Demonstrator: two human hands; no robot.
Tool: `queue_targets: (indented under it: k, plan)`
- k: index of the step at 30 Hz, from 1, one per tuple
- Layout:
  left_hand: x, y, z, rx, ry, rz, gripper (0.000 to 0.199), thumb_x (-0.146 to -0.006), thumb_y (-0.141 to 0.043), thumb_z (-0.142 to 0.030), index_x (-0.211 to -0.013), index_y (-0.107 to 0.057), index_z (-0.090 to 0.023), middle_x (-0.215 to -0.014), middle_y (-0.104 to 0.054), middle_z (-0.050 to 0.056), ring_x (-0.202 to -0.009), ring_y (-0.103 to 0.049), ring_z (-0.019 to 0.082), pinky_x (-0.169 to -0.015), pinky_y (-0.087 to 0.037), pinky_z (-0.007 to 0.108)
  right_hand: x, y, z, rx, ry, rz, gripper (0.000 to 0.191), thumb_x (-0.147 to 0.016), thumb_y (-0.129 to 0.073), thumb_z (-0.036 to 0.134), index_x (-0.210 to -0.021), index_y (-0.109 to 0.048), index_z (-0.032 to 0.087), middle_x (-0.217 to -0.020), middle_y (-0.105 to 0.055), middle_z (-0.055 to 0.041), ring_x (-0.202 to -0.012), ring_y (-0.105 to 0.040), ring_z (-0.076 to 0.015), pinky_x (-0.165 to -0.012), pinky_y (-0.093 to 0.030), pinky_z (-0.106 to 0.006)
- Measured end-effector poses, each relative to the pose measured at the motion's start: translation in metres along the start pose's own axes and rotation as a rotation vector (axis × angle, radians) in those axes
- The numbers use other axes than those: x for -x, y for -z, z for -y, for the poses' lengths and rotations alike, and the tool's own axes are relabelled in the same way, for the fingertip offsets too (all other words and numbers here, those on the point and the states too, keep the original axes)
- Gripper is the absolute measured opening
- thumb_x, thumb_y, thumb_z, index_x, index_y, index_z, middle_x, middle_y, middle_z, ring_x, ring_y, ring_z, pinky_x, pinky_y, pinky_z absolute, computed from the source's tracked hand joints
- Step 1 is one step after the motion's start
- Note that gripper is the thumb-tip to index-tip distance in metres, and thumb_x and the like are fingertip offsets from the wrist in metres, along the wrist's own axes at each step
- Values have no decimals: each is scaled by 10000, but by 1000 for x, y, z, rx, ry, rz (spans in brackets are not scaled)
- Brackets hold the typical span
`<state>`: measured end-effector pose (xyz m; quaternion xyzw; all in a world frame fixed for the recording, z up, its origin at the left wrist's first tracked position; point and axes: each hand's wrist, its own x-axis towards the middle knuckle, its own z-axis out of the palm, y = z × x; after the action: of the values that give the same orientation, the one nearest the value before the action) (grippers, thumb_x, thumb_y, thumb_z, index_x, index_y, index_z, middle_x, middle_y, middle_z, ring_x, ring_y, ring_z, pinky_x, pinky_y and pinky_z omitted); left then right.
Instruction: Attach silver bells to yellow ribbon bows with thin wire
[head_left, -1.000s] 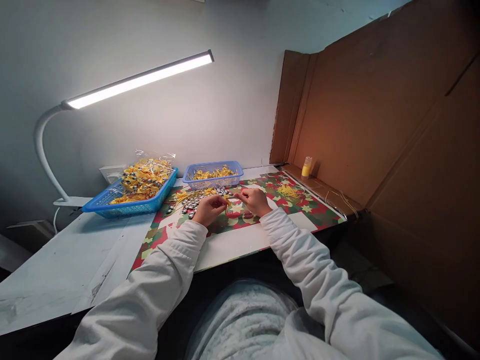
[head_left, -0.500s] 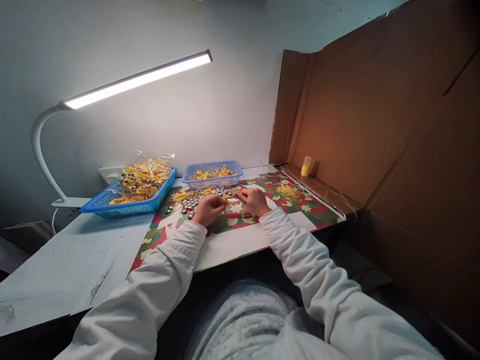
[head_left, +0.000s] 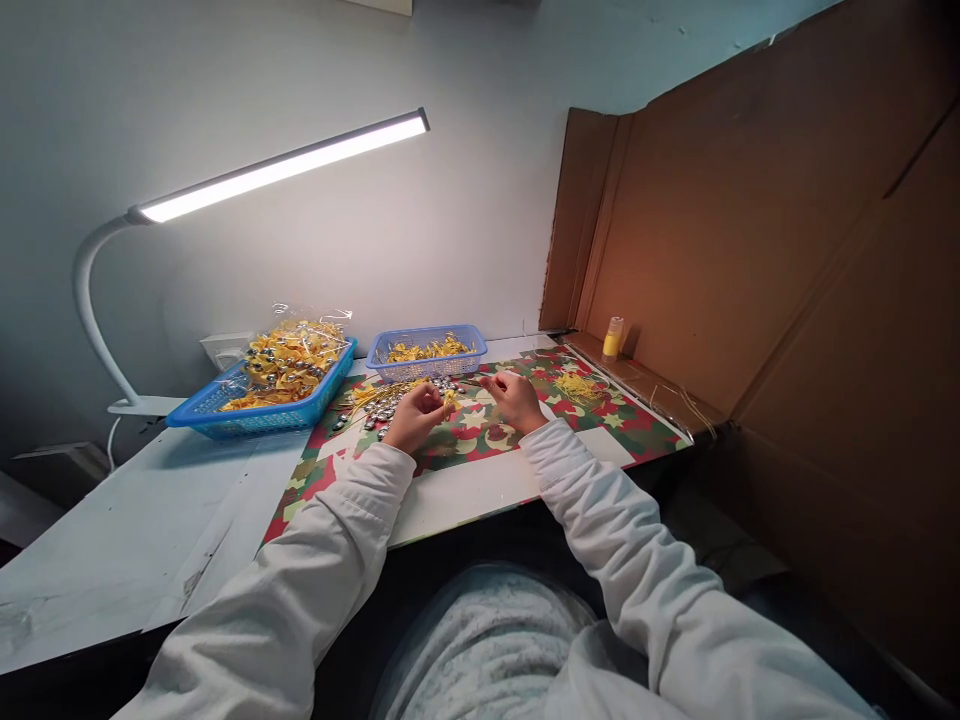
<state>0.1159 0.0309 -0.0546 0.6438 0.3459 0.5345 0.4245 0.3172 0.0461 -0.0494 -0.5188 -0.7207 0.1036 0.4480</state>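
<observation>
My left hand (head_left: 417, 416) is pinched round a small yellow ribbon piece (head_left: 450, 400), which sticks out past its fingertips. To its right, my right hand (head_left: 515, 401) has thumb and fingers pressed together. Something thin and dark seems to extend from those fingertips towards the left, too fine to name. The two hands are a short gap apart above the patterned sheet (head_left: 480, 432). Beyond my left hand lies a heap of silver bells or beads (head_left: 382, 408), with gold-yellow strands (head_left: 367, 394) beside it.
A blue basket (head_left: 247, 425) at left holds yellow ribbon pieces and a clear bag. Behind the hands stands a smaller blue basket (head_left: 427, 365) of yellow pieces. Yellow threads (head_left: 579, 387) lie at right, near a small bottle (head_left: 613, 340). A lamp (head_left: 285, 165) and cardboard wall (head_left: 720, 230) border the table.
More of the yellow ribbon piece shows at my left fingertips. My right hand has drawn slightly rightwards, so the gap between the hands is wider. The view has shifted a little.
</observation>
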Motion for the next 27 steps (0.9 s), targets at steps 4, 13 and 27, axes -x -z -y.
queue_targets:
  k: [4, 13, 27]
  plan:
    - [0, -1, -3, 50, 48, -31, 427, -527, -852, -439, -700, -574, -165, -595, -634, -10, -505, -537, 97, -477, -409, 219, 0, 5, 1, -31, 0, 14, 564, -781, -510, 721, -619, -550, 183, -602, -567, -1, -584, -475, -122, -541, -285, -235]
    - [1, -3, -4, 112, 24, -67, 454, -505, -872, -400, -855, -729, -148, -672, -694, 35, -577, -570, 129, -490, -425, 243, 4, 9, 4, -4, 171, 1, 433, -721, -688, 601, -678, -611, 177, -675, -632, -18, -647, -539, -140, -606, -348, -243]
    - [3, -6, -10, 118, 17, -36, 451, -498, -888, -338, -871, -723, -145, -638, -673, -4, -585, -597, 125, -603, -508, 284, 7, 4, 7, -5, 275, -43, 444, -772, -636, 615, -737, -631, 173, -703, -633, -30, -654, -545, -143, -631, -376, -246]
